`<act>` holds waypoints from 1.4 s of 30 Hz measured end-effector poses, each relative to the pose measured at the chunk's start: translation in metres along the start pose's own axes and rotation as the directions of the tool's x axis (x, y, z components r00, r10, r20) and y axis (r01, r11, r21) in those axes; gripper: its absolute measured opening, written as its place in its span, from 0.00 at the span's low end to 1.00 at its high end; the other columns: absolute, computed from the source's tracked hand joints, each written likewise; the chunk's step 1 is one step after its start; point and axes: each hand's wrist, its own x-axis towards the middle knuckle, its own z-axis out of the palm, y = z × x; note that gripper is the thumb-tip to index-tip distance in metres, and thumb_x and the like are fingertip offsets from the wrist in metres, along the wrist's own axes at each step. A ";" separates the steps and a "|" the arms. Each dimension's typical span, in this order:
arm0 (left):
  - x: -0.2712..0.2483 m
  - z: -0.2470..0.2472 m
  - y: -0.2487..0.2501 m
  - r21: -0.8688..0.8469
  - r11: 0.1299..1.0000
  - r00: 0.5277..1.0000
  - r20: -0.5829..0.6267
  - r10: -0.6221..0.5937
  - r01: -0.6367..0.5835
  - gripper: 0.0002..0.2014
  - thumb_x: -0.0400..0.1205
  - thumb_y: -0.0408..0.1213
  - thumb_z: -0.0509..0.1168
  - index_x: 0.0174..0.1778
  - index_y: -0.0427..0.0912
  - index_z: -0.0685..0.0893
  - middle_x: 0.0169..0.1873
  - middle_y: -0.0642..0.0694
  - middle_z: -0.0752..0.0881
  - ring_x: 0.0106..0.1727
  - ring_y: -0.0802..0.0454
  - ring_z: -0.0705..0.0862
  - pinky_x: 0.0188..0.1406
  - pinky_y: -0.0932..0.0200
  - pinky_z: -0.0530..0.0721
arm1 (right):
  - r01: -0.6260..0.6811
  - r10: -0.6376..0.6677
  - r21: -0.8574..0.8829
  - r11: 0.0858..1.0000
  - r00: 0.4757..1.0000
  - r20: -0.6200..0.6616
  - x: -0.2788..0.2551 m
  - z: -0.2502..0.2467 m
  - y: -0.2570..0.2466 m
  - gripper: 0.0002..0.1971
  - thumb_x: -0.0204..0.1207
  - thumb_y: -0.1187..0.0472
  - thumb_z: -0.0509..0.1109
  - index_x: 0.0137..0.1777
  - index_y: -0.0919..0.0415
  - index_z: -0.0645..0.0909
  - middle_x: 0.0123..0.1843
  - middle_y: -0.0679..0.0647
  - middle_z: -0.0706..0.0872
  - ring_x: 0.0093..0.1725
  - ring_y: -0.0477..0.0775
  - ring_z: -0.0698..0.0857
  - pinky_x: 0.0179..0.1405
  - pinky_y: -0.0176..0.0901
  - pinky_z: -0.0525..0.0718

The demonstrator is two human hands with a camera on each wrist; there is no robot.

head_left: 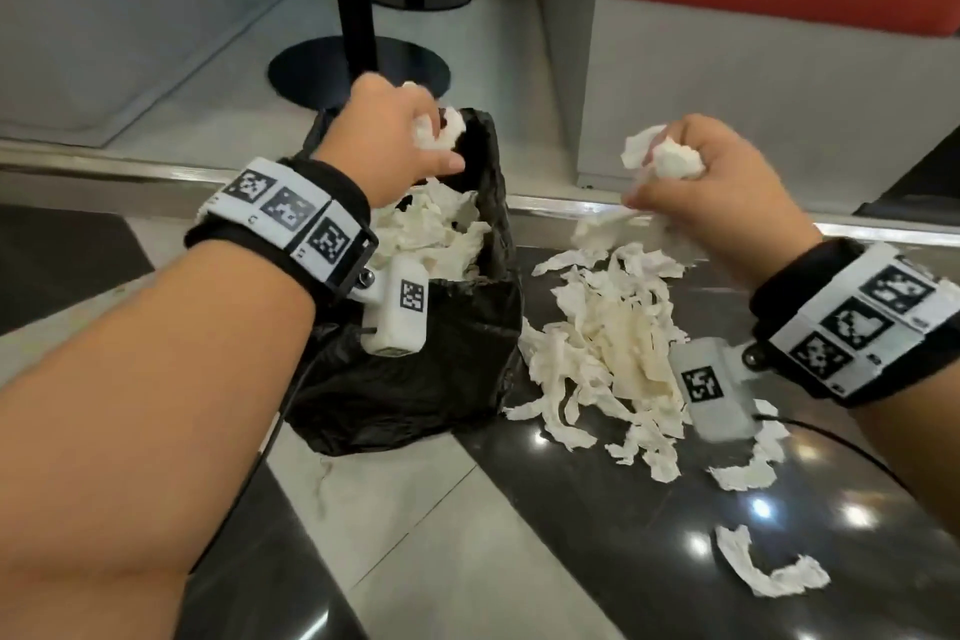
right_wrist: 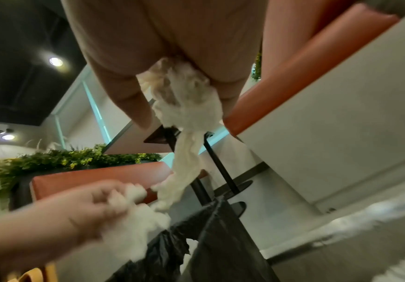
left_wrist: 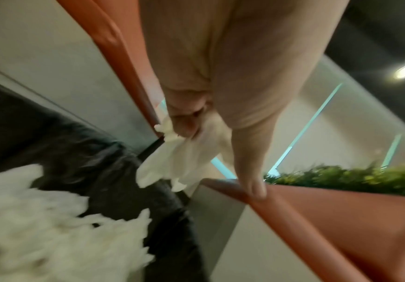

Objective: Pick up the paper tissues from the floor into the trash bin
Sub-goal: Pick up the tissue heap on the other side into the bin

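The left hand (head_left: 395, 140) clutches a crumpled wad of tissue (head_left: 439, 130) over the mouth of the black trash bag (head_left: 415, 369); the right hand (head_left: 727, 182) grips another bunch of tissue (head_left: 670, 159) just to the bag's right, a strand trailing down from it. Tissues (head_left: 431, 229) already fill the bag's opening; a loose pile of torn tissues (head_left: 613, 343) lies on the glossy floor (head_left: 571, 535) beside it, with a few scraps (head_left: 769, 572) farther off.

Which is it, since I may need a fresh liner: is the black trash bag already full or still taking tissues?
Partly filled: tissues lie inside the black trash bag below its open mouth, with dark liner still showing above them.
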 end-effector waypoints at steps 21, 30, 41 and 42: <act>-0.011 0.050 0.038 0.016 0.982 0.960 0.215 0.180 -0.188 0.14 0.79 0.31 0.60 0.58 0.44 0.82 0.55 0.39 0.84 0.55 0.39 0.81 0.52 0.49 0.79 | 0.195 0.558 -0.894 0.403 0.723 0.408 -0.001 -0.024 0.112 0.28 0.74 0.57 0.73 0.73 0.45 0.72 0.69 0.50 0.81 0.58 0.49 0.83 0.60 0.40 0.78; -0.051 0.166 0.102 0.494 0.736 0.875 0.387 0.290 -0.462 0.08 0.80 0.32 0.59 0.51 0.42 0.79 0.46 0.42 0.79 0.45 0.39 0.81 0.31 0.51 0.69 | 0.131 0.722 -0.944 0.302 0.616 0.317 -0.123 -0.067 0.335 0.70 0.53 0.39 0.82 0.73 0.30 0.22 0.81 0.61 0.23 0.82 0.75 0.48 0.73 0.74 0.65; -0.060 0.235 0.110 0.495 0.852 0.814 0.558 -0.162 -0.169 0.12 0.81 0.38 0.54 0.52 0.43 0.81 0.54 0.43 0.79 0.53 0.42 0.80 0.44 0.49 0.82 | 0.112 0.523 -0.789 0.605 0.691 0.499 -0.013 -0.065 0.386 0.39 0.73 0.45 0.71 0.80 0.38 0.53 0.85 0.58 0.49 0.80 0.68 0.58 0.76 0.59 0.66; -0.063 0.237 0.107 0.494 0.856 0.794 0.577 -0.191 -0.153 0.11 0.80 0.38 0.55 0.52 0.43 0.81 0.54 0.43 0.79 0.53 0.41 0.80 0.46 0.48 0.83 | 0.114 0.495 -0.756 0.645 0.691 0.527 -0.009 -0.060 0.383 0.30 0.77 0.50 0.68 0.78 0.42 0.64 0.81 0.58 0.60 0.77 0.67 0.65 0.73 0.55 0.69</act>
